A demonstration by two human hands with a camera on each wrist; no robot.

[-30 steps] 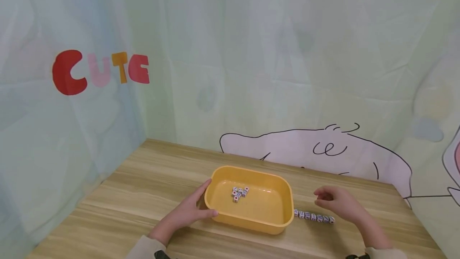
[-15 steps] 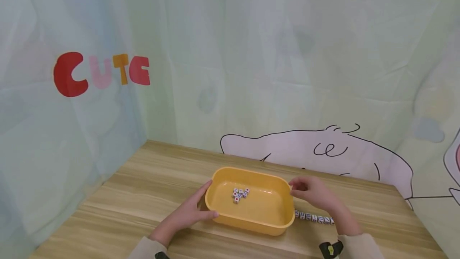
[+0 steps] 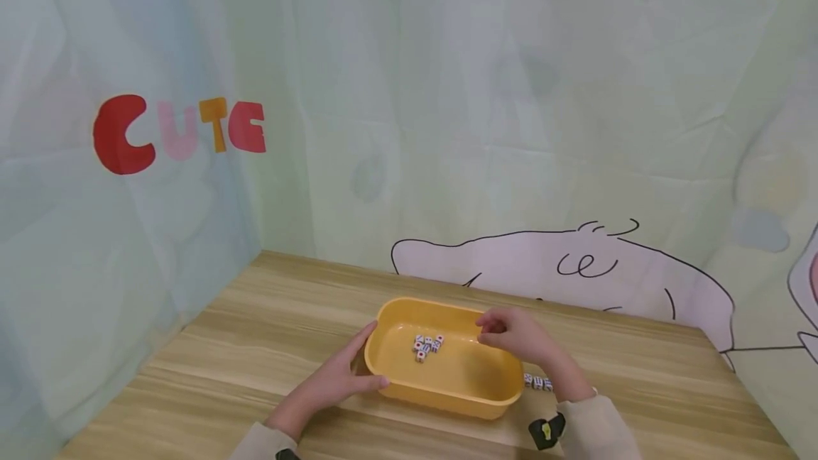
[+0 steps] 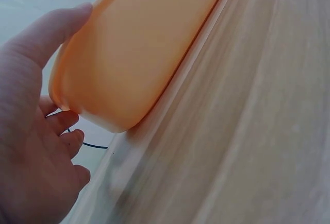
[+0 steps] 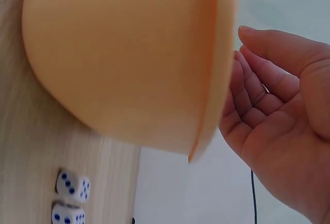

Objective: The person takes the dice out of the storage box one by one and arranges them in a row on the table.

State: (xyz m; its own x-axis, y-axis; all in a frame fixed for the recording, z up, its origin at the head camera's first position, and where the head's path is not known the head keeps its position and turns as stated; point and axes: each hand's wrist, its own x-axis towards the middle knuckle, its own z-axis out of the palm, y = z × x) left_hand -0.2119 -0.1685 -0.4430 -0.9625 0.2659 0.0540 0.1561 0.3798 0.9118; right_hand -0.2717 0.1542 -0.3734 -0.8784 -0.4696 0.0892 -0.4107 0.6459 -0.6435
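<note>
My left hand (image 3: 334,379) grips the left end of a yellow plastic tub (image 3: 447,400), thumb at the near rim and fingers along the end wall. In the left wrist view the thumb lies against the tub's rim, with the other fingers bent beneath. Inside, several white dice (image 3: 427,348) sit in a small cluster left of centre. My right hand (image 3: 519,338) hovers over the tub's right side, fingers loosely curved, thumb near the index finger. Nothing shows between its fingertips in the right wrist view, where the tub's wall hides part of the fingers.
A row of dice (image 3: 537,382) runs along the wooden table (image 3: 255,346) from the tub's right end, partly hidden behind my right forearm. Behind the table hangs a printed cloth (image 3: 511,126). Dark bands (image 3: 546,431) sit at both wrists.
My right hand has swung left from above the dice row, past the tub's right rim, to over its inside. The left hand, the tub and the dice cluster stay in place.
</note>
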